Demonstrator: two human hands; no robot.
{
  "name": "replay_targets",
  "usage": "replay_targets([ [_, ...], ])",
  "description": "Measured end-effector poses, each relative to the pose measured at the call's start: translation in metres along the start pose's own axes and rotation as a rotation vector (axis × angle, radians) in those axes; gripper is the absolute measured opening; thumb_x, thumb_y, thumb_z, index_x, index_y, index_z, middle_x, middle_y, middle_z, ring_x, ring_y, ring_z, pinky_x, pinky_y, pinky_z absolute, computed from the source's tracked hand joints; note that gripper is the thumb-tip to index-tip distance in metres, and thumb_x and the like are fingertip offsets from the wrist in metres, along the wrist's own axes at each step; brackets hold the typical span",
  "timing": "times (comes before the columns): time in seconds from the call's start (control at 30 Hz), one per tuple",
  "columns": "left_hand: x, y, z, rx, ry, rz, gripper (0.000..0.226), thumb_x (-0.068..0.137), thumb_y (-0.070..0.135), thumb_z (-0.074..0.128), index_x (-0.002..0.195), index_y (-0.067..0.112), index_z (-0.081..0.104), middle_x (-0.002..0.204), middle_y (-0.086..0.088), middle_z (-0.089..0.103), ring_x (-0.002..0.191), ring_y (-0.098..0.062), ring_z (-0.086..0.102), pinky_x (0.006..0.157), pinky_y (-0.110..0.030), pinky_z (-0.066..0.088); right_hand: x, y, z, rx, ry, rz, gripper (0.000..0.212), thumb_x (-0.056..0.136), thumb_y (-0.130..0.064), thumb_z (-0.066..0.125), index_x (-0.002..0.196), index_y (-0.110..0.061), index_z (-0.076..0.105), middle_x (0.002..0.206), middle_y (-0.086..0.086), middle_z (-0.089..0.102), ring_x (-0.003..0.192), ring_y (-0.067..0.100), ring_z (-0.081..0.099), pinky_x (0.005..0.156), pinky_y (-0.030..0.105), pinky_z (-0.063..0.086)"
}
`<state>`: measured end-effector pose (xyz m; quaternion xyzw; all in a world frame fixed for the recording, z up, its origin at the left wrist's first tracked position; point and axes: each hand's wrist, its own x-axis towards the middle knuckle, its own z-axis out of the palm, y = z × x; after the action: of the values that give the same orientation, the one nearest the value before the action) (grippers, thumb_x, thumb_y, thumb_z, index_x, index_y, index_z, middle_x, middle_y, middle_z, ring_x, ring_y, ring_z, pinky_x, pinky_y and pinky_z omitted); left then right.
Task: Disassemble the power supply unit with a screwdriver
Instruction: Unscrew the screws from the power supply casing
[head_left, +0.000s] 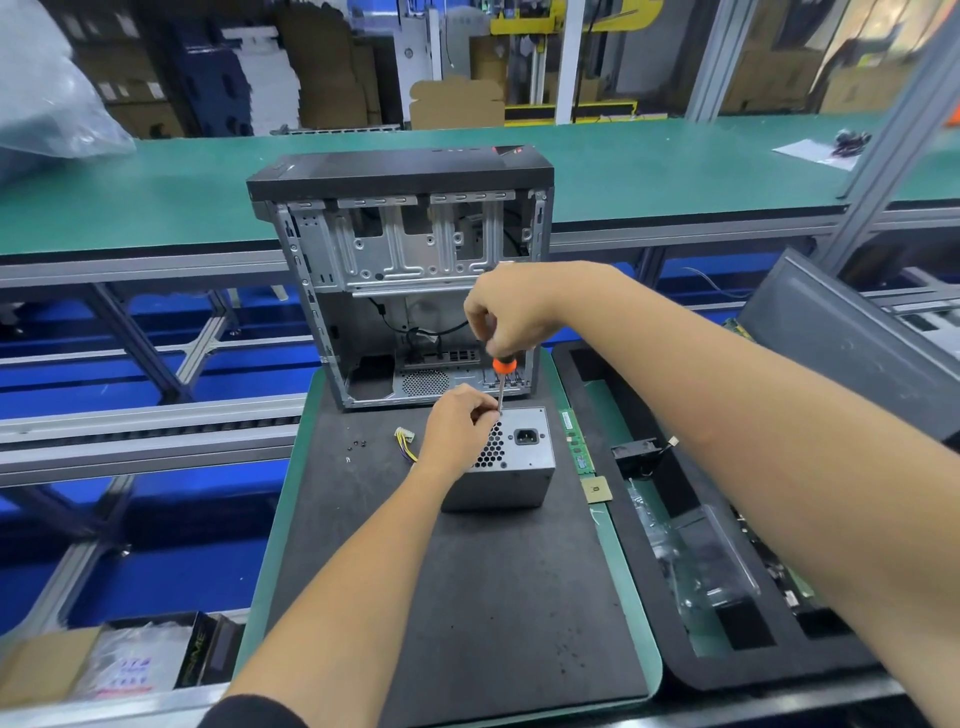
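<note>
grey boxy metal power supply unit (511, 467): rigid, likely heavy; left hand (457, 426) steadies its top edge, right hand (506, 312) grips orange-collared screwdriver (502, 374) above it.

Right hand (511, 317) grips the screwdriver (502, 376) upright over the PSU (511, 462); left hand (460, 423) steadies its tip.

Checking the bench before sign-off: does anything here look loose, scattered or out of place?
A few small dark screws lie loose on the black mat, left of the power supply unit, uncontained, so they might roll off. Nothing else stands out.
</note>
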<state>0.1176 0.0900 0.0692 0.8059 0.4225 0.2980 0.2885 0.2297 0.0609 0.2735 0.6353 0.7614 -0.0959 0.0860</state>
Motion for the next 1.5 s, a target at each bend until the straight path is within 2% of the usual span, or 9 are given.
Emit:
replay_targets([
  [0.13,0.000,-0.001,0.000,0.007,0.002,-0.002,0.007,0.087,0.014,0.064,0.087,0.014,0.070,0.088,0.002,0.061,0.081,-0.013,0.056,0.078,-0.028,0.049,0.002,-0.002,0.004,0.061,0.077,0.037,0.020,0.099,-0.013,0.034,0.093,-0.004,0.050,0.082,0.011,0.060,0.056,0.022,0.066,0.055,0.031,0.047],
  [0.3,-0.001,0.000,0.000,0.016,-0.002,0.006,0.007,0.088,0.015,0.063,0.086,0.015,0.069,0.089,0.003,0.062,0.083,-0.013,0.056,0.078,-0.028,0.049,0.002,-0.002,0.010,0.285,0.207,0.034,0.023,0.089,-0.016,0.055,0.111,-0.011,0.048,0.080,0.001,0.052,0.068,0.021,0.055,0.051,0.026,0.038],
  [0.5,0.000,-0.002,0.001,-0.007,0.005,0.004,0.006,0.087,0.014,0.063,0.087,0.015,0.070,0.088,0.003,0.062,0.082,-0.014,0.057,0.078,-0.028,0.050,-0.001,0.000,0.009,0.408,0.004,0.021,0.039,0.077,-0.007,0.061,0.110,-0.016,0.041,0.093,0.008,0.056,0.075,0.020,0.049,0.061,0.033,0.041],
  [0.73,0.000,-0.002,0.002,0.007,0.004,0.005,0.007,0.088,0.014,0.063,0.090,0.013,0.069,0.091,0.001,0.062,0.083,-0.013,0.056,0.078,-0.026,0.049,0.004,-0.002,0.006,-0.067,0.099,0.176,0.016,0.098,-0.018,0.037,0.097,-0.005,0.046,0.083,0.011,0.055,0.064,0.025,0.052,0.054,0.031,0.039],
  [0.9,0.001,-0.003,0.003,0.038,-0.006,0.019,0.007,0.088,0.014,0.061,0.088,0.016,0.068,0.091,0.003,0.060,0.083,-0.012,0.054,0.077,-0.024,0.046,-0.004,0.011,0.003,0.146,0.137,-0.027,0.025,0.086,-0.019,0.067,0.099,-0.018,0.047,0.083,-0.005,0.051,0.072,0.016,0.052,0.059,0.028,0.038],
  [1.03,0.000,-0.003,0.003,0.031,-0.002,0.019,0.008,0.087,0.013,0.061,0.085,0.018,0.067,0.089,0.004,0.060,0.083,-0.012,0.054,0.078,-0.024,0.045,-0.006,0.008,0.003,0.284,0.021,-0.070,0.026,0.079,-0.005,0.066,0.098,-0.019,0.054,0.096,0.000,0.059,0.085,0.022,0.059,0.071,0.036,0.052],
  [1.17,-0.001,-0.002,0.003,0.034,0.007,0.015,0.009,0.087,0.011,0.060,0.086,0.016,0.068,0.090,0.001,0.061,0.081,-0.011,0.052,0.074,-0.017,0.039,-0.006,-0.002,0.002,0.040,0.068,0.077,0.037,0.098,-0.046,0.044,0.092,-0.011,0.055,0.083,0.010,0.062,0.065,0.024,0.065,0.061,0.036,0.051],
  [1.27,-0.001,-0.002,0.004,0.036,0.007,0.012,0.009,0.088,0.010,0.060,0.087,0.015,0.068,0.091,0.001,0.061,0.082,-0.012,0.053,0.076,-0.021,0.043,-0.005,-0.004,0.001,-0.207,0.103,0.108,0.025,0.103,-0.017,0.033,0.094,-0.004,0.052,0.073,0.009,0.045,0.069,0.029,0.054,0.050,0.035,0.040],
  [1.5,0.000,-0.002,0.004,0.043,0.000,0.006,0.009,0.088,0.011,0.060,0.088,0.015,0.068,0.091,0.000,0.060,0.082,-0.013,0.055,0.075,-0.023,0.042,-0.012,0.000,-0.002,0.122,-0.023,-0.041,0.024,0.081,-0.002,0.055,0.099,-0.017,0.054,0.093,-0.002,0.055,0.080,0.017,0.051,0.061,0.028,0.040],
])
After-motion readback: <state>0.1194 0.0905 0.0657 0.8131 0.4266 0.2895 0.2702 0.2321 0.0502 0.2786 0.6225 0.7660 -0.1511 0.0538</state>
